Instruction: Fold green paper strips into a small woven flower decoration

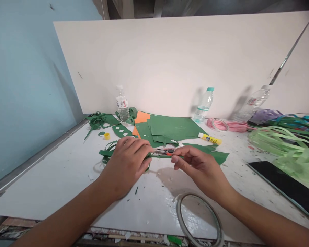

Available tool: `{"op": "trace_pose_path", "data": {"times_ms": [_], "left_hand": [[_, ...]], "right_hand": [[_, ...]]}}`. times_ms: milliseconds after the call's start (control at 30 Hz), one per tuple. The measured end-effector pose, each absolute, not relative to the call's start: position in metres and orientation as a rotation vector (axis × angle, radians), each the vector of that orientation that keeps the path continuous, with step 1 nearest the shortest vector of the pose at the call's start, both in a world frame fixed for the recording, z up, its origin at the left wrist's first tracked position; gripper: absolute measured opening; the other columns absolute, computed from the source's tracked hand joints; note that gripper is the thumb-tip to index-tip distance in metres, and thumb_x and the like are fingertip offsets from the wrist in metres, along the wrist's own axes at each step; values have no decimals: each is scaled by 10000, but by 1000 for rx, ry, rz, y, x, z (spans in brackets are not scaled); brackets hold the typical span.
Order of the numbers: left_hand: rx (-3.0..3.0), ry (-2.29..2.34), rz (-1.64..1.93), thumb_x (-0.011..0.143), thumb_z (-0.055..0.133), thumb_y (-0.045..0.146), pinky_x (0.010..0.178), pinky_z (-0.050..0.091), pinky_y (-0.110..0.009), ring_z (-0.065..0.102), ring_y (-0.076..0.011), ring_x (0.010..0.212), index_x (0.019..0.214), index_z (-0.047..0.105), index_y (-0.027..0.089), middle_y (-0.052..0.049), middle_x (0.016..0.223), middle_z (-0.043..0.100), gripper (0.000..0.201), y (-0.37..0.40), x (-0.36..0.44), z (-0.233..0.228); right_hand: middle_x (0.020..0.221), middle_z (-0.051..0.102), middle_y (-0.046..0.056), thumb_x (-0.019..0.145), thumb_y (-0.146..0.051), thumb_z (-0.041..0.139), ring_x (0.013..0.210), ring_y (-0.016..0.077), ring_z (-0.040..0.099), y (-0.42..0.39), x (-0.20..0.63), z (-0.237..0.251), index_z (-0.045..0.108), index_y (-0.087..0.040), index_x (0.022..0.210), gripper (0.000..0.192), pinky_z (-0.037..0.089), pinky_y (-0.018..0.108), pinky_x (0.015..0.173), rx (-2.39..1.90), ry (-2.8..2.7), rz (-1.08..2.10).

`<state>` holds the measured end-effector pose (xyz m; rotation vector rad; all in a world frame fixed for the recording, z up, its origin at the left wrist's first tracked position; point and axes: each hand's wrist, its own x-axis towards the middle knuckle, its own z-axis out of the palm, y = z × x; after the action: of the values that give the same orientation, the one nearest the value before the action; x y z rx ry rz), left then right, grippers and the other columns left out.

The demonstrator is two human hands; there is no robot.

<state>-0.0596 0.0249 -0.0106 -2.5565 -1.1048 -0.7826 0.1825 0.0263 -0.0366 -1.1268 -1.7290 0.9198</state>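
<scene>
The fingers (141, 151) of the left hand (126, 164) are curling down and closing narrowly over one end of a thin green paper strip (159, 156); the fingertips (176, 158) of the right hand (201, 168) are pinching the other end, thumb against forefinger; both hands are holding the strip just above the white table (67, 178). The strip's long axis is running left to right, almost level, spanning the short gap between the two hands; it is lying straight ahead of the person, with neither hand clearly nearer. A red-and-silver tool (166, 151), perhaps scissors or a cutter, is lying just behind the strip, touching or nearly touching it; I cannot tell which, nor whether either hand is gripping it. Beyond it, green paper sheets (173, 127) are overlapping an orange sheet (142, 117); a glue stick (209, 138) is lying to their right. A tape roll (199, 219) is resting near the table's front edge beneath the right wrist; a dark tablet (285, 185) is sitting well to the right.
</scene>
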Motion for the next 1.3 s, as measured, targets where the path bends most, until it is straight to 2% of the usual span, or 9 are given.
{"op": "trace_pose_path", "data": {"times_ms": [167,333,767,1133,1300], "left_hand": [[-2538,-1124,-722,994,496,140,997,349,-461,563,-232,1013,1002,616,206,-52,1124,651,137,28,-62,-13],[-2499,-1143,-731,993,516,156,981,366,-473,562,-240,1006,996,630,207,-51,1112,655,126,28,-64,-14],[-2460,-986,-918,991,552,128,983,388,-437,592,-217,984,1002,629,172,-47,1061,684,89,23,-53,-9],[-2439,-1050,-860,995,539,137,998,383,-472,581,-242,1047,987,633,179,-70,1156,666,103,24,-59,-12],[-2413,-976,-875,985,552,122,1007,390,-471,596,-236,1020,958,635,170,-75,1145,677,100,23,-56,-10]], "right_hand": [[784,692,-5,941,-467,657,752,180,618,29,186,-35,669,-263,975,208,447,312,711,-1118,-1710,907],[765,705,-2,929,-472,669,723,169,625,27,186,-30,676,-246,948,227,446,294,679,-1137,-1696,879],[803,684,-32,935,-409,687,748,147,628,22,182,-36,679,-282,963,130,469,285,716,-1057,-1713,888],[773,718,-21,919,-412,709,724,145,651,24,184,-32,695,-266,968,154,479,273,694,-1035,-1655,870],[826,718,-25,916,-392,717,733,132,665,22,183,-32,699,-278,965,125,502,261,711,-1007,-1651,899]]}}
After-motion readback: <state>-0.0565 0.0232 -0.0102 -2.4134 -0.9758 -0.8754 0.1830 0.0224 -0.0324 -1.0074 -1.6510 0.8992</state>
